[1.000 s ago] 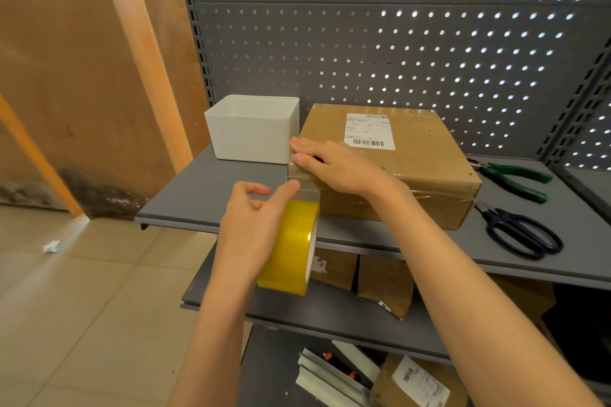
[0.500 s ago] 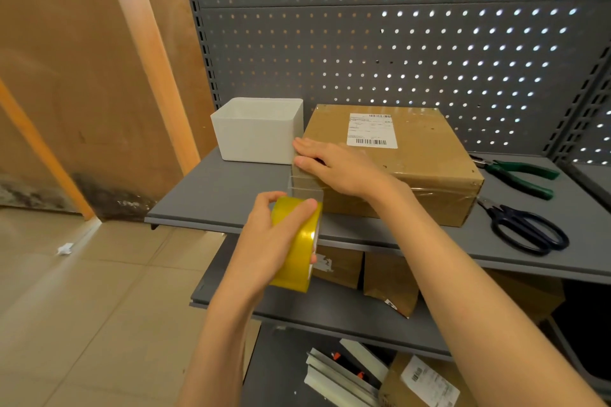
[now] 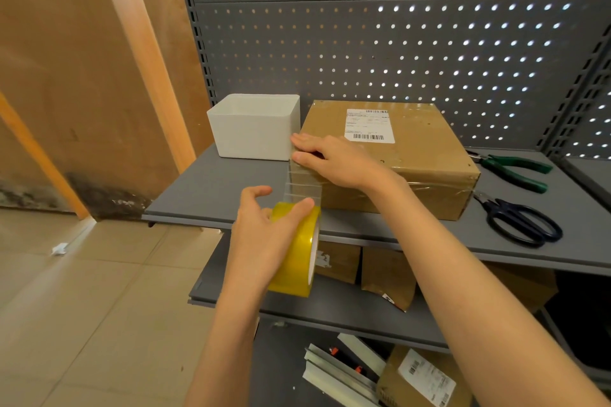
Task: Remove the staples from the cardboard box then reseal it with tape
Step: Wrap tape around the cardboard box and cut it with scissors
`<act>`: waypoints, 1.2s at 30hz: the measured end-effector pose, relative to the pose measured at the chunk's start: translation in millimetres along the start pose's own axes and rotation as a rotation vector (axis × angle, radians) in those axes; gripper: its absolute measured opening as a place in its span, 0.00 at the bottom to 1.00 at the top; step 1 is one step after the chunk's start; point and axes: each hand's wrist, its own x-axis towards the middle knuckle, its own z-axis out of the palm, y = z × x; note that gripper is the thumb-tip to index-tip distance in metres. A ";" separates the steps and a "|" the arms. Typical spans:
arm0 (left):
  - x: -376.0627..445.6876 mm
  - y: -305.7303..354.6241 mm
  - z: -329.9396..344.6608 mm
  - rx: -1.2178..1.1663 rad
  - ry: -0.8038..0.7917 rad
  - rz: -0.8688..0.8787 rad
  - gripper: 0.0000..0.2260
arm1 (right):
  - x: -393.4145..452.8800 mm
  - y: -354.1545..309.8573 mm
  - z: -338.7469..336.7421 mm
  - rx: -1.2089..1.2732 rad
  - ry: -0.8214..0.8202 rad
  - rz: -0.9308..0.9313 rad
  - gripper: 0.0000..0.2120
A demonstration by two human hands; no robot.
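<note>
A brown cardboard box (image 3: 426, 155) with a white shipping label lies flat on the grey shelf (image 3: 211, 195). My right hand (image 3: 334, 158) presses flat on the box's near left top edge, pinning down the end of a clear tape strip (image 3: 302, 187). That strip runs down from the box edge to a yellow tape roll (image 3: 297, 251), which my left hand (image 3: 261, 231) grips in front of the shelf edge, fingers curled over the roll's top.
A white open bin (image 3: 254, 129) stands left of the box, touching it. Green-handled pliers (image 3: 515, 168) and dark scissors (image 3: 519, 221) lie right of the box. Lower shelves hold more cardboard boxes (image 3: 386, 274) and metal strips. A perforated panel backs the shelf.
My left hand has shifted its grip on the tape roll and kept it low by the shelf edge, with the strip stretched taut. My right hand stays pressed on the box edge.
</note>
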 end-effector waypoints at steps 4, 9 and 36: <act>6.2 6.0 1.4 0.271 0.074 0.097 0.16 | -1.1 -2.2 -1.0 0.020 0.002 0.001 0.22; 12.6 10.7 3.8 0.377 0.138 0.164 0.10 | -1.8 -1.9 -1.0 0.036 0.006 0.008 0.23; 37.8 17.8 5.7 0.125 -0.059 -0.032 0.06 | -9.6 -3.2 6.7 -0.113 0.154 -0.060 0.20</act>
